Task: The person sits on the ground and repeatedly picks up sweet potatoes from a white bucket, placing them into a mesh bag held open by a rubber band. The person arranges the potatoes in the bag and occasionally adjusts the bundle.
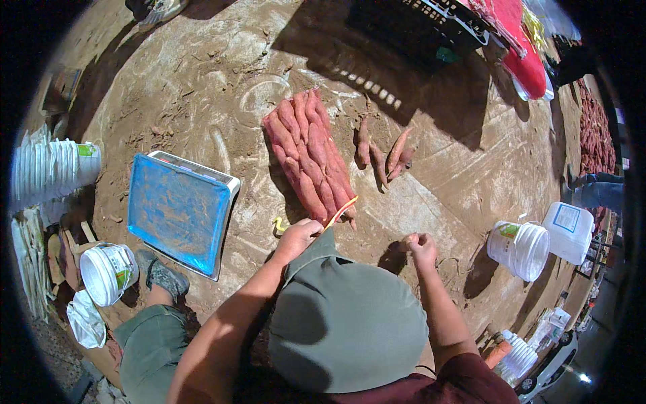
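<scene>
A red mesh bag [310,154] packed with long sweet potatoes lies on the dirty ground in front of me. A yellow-and-red band [343,209] runs across its near end. My left hand [299,240] is closed at that end, gripping the edge of the bag; the cap brim hides part of the grip. Well to the right of the bag, my right hand [423,248] hovers above the ground with its fingers pinched together. Whether something thin is between those fingertips is too small to tell. Several loose sweet potatoes [379,164] lie right of the bag.
A platform scale [176,212] with a soiled blue top stands left, by my foot [166,275]. White buckets [108,272] flank me; another bucket [517,250] and a plastic jug [568,232] sit right. A black crate [429,25] is ahead. Another person's leg [598,192] shows far right.
</scene>
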